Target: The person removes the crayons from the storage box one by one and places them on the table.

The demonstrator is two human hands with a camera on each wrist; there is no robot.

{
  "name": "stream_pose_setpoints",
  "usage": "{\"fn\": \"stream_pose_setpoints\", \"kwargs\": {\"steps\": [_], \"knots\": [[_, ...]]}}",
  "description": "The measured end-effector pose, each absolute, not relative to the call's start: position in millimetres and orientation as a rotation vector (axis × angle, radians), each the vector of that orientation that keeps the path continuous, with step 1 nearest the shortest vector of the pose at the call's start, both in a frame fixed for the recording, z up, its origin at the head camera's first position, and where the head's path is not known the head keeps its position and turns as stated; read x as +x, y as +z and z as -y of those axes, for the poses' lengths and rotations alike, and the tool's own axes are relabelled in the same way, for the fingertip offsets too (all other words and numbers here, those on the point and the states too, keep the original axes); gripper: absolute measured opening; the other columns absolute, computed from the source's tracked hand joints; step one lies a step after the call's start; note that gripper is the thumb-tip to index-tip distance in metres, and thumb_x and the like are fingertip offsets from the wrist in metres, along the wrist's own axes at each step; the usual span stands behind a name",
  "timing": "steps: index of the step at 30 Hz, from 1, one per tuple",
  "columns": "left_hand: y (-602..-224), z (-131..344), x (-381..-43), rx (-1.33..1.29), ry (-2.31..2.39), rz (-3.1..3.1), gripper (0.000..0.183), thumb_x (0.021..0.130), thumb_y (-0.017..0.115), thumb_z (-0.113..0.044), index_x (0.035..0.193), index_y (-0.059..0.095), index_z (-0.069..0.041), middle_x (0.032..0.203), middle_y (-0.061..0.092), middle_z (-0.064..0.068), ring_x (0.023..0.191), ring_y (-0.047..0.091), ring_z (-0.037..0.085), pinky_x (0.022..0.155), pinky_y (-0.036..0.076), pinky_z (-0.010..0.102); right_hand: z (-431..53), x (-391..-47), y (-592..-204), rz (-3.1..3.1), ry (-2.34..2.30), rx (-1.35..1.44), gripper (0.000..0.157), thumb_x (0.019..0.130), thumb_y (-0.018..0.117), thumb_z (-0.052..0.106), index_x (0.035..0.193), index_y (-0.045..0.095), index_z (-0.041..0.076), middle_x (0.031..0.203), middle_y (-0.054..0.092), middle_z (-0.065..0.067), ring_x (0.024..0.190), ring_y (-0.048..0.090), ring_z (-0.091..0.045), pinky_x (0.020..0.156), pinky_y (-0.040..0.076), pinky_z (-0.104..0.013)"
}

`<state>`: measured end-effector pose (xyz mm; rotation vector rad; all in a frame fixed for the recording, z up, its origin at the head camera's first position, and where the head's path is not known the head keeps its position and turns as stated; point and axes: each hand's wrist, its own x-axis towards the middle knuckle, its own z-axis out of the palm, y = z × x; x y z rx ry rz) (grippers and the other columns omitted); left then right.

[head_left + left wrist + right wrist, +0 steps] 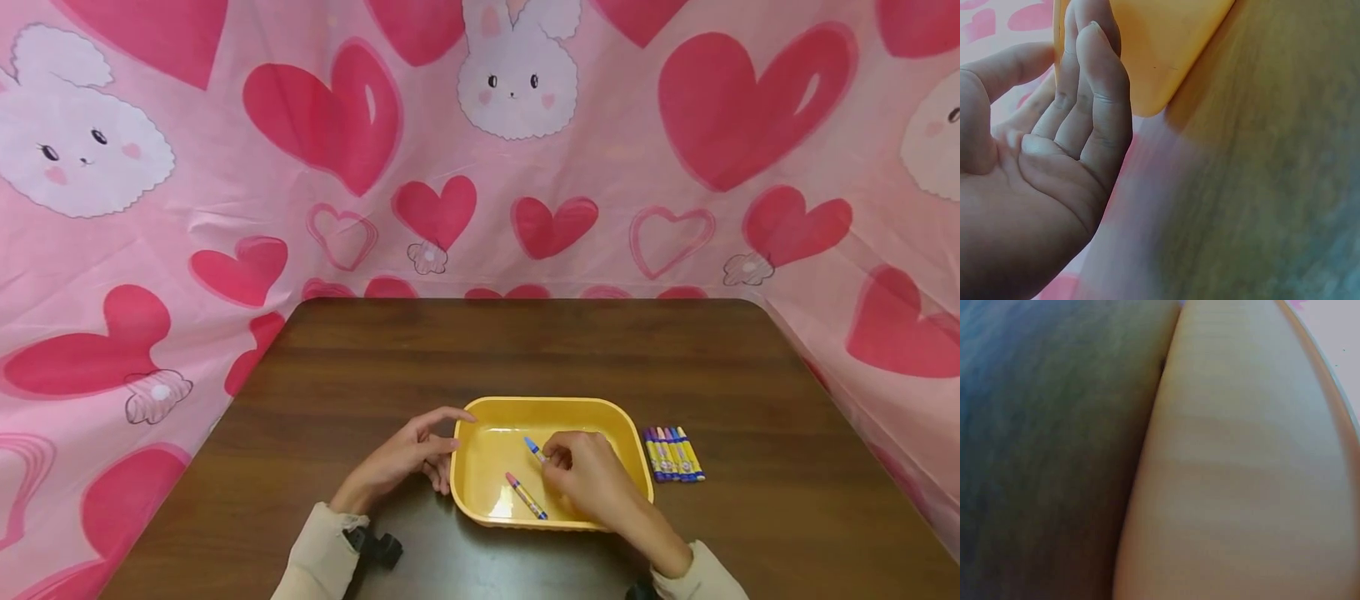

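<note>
In the head view my right hand (pixel 592 479) is over the yellow tray (pixel 551 522), pinching a blue-tipped crayon (pixel 533 448) between thumb and fingers. Below that hand, a pink-tipped crayon (pixel 527 496) with a yellow wrapper lies slantwise on the tray floor. My left hand (pixel 408 458) touches the tray's left end, its index finger reaching over the rim and its thumb at the edge. Seen from the left wrist, the relaxed fingers (pixel 1105 106) overlap the tray's outer wall (pixel 1154 56). Only that outer wall (pixel 1235 462) fills the right wrist view; the right hand is hidden there.
Just right of the tray, several crayons (pixel 673 455) with yellow wrappers lie side by side in a row. Everything stands on a dark wooden table (pixel 360 358). A pink cloth (pixel 480 167) with hearts and rabbits hangs behind and at both sides.
</note>
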<state>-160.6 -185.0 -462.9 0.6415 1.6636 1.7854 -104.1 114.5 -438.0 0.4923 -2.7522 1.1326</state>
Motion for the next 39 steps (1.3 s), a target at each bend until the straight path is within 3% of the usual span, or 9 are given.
{"fn": "stream_pose_setpoints", "kwargs": {"steps": [5,15,23,32,39], "knots": [[-463.4,186.9,-160.9,0.649,1.787,-1.659,0.046,0.103,0.054,-0.009,0.146,0.040,-0.002,0.072,0.071,0.012,0.056,0.068,0.020,0.053,0.057,0.030,-120.3,-106.3,-428.6,2.710,1.197,0.401,0.009,0.078,0.077,0.001,0.079,0.071,0.008,0.068,0.061,0.008,0.062,0.054,-0.003,0.058,0.050,-0.020],[-463.4,188.1,-162.0,0.662,1.794,-1.643,0.046,0.103,0.053,-0.008,0.146,0.039,-0.001,0.073,0.071,0.012,0.057,0.068,0.020,0.054,0.057,0.030,-162.5,-106.3,-410.5,2.627,1.164,0.239,0.009,0.080,0.078,0.002,0.085,0.074,0.008,0.070,0.065,0.005,0.063,0.061,-0.006,0.061,0.055,-0.022],[-462.3,189.0,-162.9,0.669,1.780,-1.644,0.047,0.103,0.054,-0.011,0.146,0.038,-0.001,0.074,0.071,0.012,0.057,0.069,0.020,0.055,0.058,0.030,-211.9,-102.6,-400.7,2.614,1.027,0.085,0.008,0.083,0.080,0.012,0.089,0.077,0.010,0.076,0.071,0.003,0.066,0.064,-0.007,0.060,0.052,-0.018],[-463.5,186.8,-162.1,0.647,1.784,-1.639,0.048,0.103,0.054,-0.012,0.146,0.037,0.001,0.074,0.071,0.011,0.057,0.069,0.021,0.055,0.057,0.030,-253.9,-104.5,-407.6,2.668,0.996,-0.050,0.018,0.085,0.080,0.024,0.095,0.077,0.010,0.083,0.074,-0.002,0.070,0.062,0.003,0.061,0.048,-0.018],[-463.3,186.0,-162.1,0.625,1.778,-1.649,0.047,0.103,0.054,-0.012,0.146,0.038,-0.002,0.074,0.071,0.011,0.058,0.068,0.021,0.055,0.057,0.030,-271.5,-107.1,-422.1,2.744,0.971,-0.096,0.021,0.086,0.079,0.026,0.095,0.077,0.007,0.083,0.075,-0.004,0.071,0.066,-0.008,0.060,0.048,-0.022]]}}
